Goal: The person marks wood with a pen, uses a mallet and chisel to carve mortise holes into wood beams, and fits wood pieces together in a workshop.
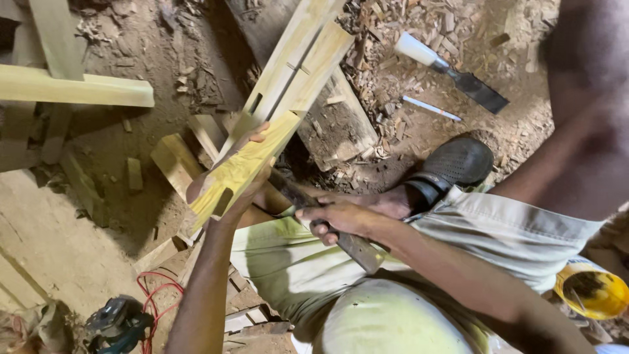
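Left hand fingers gripping wooden piece, right hand fingers clasping tool handle

Dirt floor, wood chips (thick); chisel, offcuts, power tool

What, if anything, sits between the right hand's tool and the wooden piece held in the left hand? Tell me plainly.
Nothing visible. The right hand grips a dark-handled tool whose front end runs under the slotted wooden piece that the left hand holds. The tool's tip is hidden behind the wood, so contact cannot be confirmed.
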